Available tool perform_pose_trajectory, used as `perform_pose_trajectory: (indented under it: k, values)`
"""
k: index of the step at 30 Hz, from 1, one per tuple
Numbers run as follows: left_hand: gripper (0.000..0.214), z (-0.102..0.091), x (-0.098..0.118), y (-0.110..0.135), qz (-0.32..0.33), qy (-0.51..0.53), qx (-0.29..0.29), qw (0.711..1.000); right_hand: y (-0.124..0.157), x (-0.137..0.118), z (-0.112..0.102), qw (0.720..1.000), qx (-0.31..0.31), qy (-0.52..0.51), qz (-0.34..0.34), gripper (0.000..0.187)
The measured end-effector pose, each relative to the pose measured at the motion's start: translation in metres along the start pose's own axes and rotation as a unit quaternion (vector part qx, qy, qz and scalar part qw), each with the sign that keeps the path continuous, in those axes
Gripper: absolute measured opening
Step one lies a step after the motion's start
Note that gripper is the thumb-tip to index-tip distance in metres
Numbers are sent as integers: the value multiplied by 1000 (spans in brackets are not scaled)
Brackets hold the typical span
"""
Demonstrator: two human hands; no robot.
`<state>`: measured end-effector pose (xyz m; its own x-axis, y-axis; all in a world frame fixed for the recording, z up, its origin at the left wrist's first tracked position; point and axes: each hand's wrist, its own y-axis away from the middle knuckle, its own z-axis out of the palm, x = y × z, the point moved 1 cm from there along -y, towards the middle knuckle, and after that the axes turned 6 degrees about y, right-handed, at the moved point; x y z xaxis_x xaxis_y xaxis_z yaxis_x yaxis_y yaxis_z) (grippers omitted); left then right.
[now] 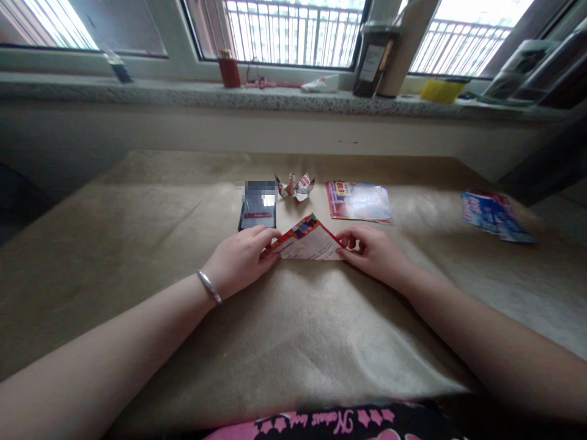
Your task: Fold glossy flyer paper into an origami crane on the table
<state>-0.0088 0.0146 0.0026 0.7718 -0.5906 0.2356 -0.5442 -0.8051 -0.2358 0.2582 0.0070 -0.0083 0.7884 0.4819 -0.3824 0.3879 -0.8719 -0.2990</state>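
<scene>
Between my two hands is a sheet of printed paper (308, 244) folded into a triangle, its peak pointing away from me. Red and multicoloured edging runs along its upper sides, and its face is pale with dark print. My left hand (243, 253), with a silver bangle at the wrist, pinches the left corner. The right corner is pinched between thumb and fingers of my right hand (373, 250). Just beyond the paper stands a folded paper figure (296, 187), white with red and green print. A phone (258, 208) lies beside that figure, just past my left hand.
A stack of colourful printed leaflets (358, 201) lies beyond my right hand. More blue and red leaflets (498, 217) are spread at the far right of the brown table (183, 183). Behind it, a granite windowsill (174, 95) holds a red container (228, 70) and a dark jar (372, 61).
</scene>
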Motion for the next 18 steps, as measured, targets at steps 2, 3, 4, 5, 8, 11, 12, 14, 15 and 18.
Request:
perform_pose_trajectory:
  k: [2, 3, 4, 5, 8, 11, 12, 14, 15, 18]
  values:
    - [18, 0, -2, -1, 37, 1, 37, 999, 1, -1, -1, 999, 28, -13, -38, 4]
    - [16, 0, -2, -1, 62, 0, 50, 997, 1, -1, -1, 997, 36, -20, -62, 3]
    - [15, -1, -2, -1, 89, -1, 56, 994, 1, -2, -1, 995, 39, -26, -87, 5]
    - [16, -1, -2, -1, 116, 0, 57, 992, 2, -2, -1, 992, 38, -29, -113, 6]
    - [21, 0, 0, 0, 179, 11, 43, 983, 2, -2, 1, 984, 17, -18, -177, 11]
    - [25, 0, 3, 1, 218, 33, 6, 975, 3, -1, 2, 978, -14, 5, -206, 14]
    - [25, 0, 4, 2, 226, 36, -9, 973, 3, -1, 2, 977, -20, 14, -213, 14]
    - [24, 0, 6, 2, 234, 34, -37, 971, 3, -2, 1, 973, -25, 34, -225, 14]
    - [24, -1, 7, 2, 235, 32, -46, 970, 3, -3, 1, 972, -31, 42, -231, 13]
    - [27, -1, 9, 2, 238, 29, -65, 969, 3, -6, -1, 967, -46, 55, -244, 12]
